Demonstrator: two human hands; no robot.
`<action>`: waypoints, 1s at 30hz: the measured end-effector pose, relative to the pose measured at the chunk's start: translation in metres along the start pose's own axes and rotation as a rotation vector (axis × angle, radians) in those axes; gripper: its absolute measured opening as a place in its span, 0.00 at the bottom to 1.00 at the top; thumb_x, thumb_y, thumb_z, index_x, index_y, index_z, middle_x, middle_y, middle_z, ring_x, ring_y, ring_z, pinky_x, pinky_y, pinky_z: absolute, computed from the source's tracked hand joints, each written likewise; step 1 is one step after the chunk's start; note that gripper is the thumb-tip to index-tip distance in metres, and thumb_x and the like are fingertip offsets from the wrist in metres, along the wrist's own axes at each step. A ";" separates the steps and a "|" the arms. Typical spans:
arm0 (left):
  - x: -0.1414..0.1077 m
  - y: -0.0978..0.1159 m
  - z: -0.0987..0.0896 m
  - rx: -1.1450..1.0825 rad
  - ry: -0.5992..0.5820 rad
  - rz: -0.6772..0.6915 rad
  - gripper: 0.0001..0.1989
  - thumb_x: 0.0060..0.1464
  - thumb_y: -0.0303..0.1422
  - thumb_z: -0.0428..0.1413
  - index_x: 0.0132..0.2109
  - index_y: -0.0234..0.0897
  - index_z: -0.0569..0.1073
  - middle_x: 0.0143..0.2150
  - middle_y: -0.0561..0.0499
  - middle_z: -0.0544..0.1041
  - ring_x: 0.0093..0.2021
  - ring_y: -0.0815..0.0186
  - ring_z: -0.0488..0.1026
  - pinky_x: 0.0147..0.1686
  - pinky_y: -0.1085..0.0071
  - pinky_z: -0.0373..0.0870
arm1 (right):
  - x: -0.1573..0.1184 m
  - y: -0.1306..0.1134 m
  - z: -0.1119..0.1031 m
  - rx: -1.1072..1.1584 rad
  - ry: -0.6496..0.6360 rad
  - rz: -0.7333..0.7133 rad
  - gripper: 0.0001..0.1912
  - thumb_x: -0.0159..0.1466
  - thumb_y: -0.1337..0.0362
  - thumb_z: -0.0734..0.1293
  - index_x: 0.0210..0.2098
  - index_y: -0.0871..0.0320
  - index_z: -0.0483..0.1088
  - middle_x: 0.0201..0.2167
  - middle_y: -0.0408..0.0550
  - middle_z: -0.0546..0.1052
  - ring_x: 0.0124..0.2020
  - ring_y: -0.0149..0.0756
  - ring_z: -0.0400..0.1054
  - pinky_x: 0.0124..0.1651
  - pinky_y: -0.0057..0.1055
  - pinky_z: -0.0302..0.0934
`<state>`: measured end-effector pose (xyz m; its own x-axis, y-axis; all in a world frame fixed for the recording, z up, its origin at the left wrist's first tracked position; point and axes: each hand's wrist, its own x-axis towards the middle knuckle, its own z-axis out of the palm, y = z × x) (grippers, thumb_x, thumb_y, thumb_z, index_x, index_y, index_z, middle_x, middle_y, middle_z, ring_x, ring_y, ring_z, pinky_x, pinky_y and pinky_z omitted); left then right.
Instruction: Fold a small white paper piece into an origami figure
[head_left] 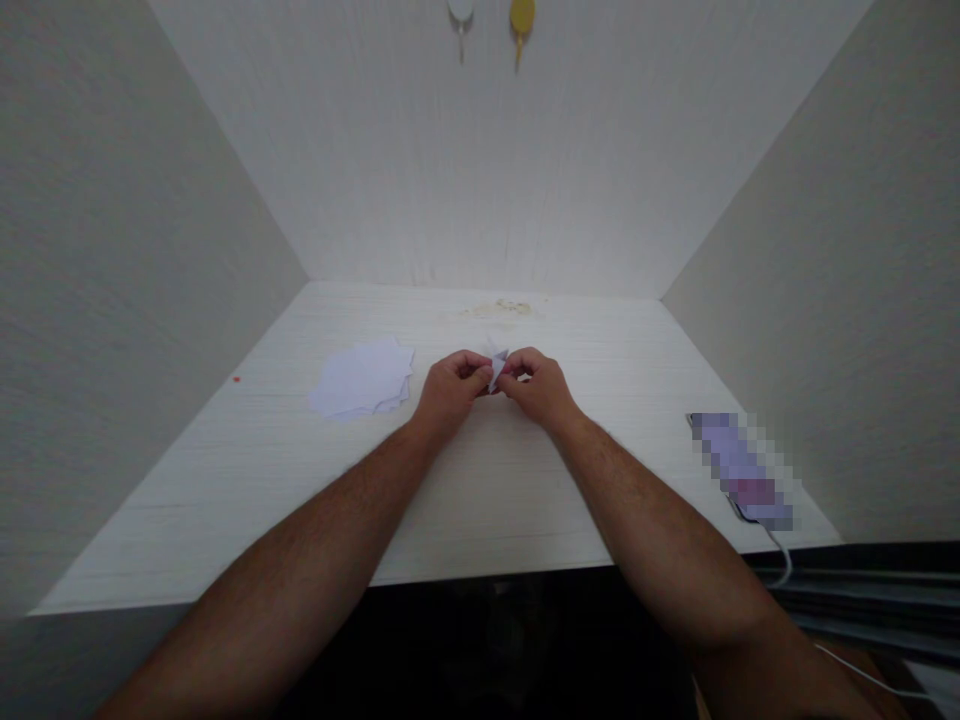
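Note:
Between my two hands is a small folded piece of white paper [497,369], with pointed corners sticking up at the top. My left hand [456,385] pinches its left side between thumb and fingers. From the right, my right hand [537,384] grips the other side, thumb and fingertips closed on it. Both hands are just over the white table [495,480], near its middle. To the left of my left hand lies a loose pile of white paper sheets [364,378], their edges unevenly stacked. My fingers hide part of the folded paper.
A phone-like device [742,470], its screen blurred out, lies at the right with a white cable [784,562] running off the front edge. Walls enclose the table on three sides. Two hooks, one white [460,12] and one yellow [522,18], hang on the back wall.

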<state>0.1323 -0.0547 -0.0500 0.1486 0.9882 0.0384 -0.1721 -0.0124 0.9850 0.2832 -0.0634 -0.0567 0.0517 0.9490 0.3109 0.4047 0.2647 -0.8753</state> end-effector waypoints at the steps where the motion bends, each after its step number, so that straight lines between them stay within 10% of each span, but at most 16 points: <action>1: -0.001 0.001 0.000 0.021 0.001 0.004 0.10 0.42 0.33 0.65 0.31 0.34 0.73 0.25 0.54 0.76 0.26 0.70 0.73 0.34 0.70 0.74 | 0.000 0.001 0.000 0.004 -0.003 0.006 0.04 0.52 0.65 0.69 0.27 0.56 0.69 0.27 0.43 0.73 0.28 0.31 0.67 0.32 0.30 0.63; 30: -0.002 0.004 0.001 0.245 0.075 0.109 0.09 0.45 0.34 0.64 0.33 0.34 0.77 0.27 0.49 0.79 0.27 0.67 0.75 0.31 0.70 0.73 | -0.005 -0.011 -0.004 -0.181 0.106 -0.135 0.04 0.57 0.65 0.66 0.27 0.54 0.65 0.27 0.41 0.75 0.31 0.33 0.70 0.38 0.32 0.63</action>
<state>0.1322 -0.0567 -0.0456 0.0683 0.9873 0.1431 0.0588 -0.1472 0.9874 0.2821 -0.0722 -0.0470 0.0780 0.8811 0.4664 0.5708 0.3441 -0.7455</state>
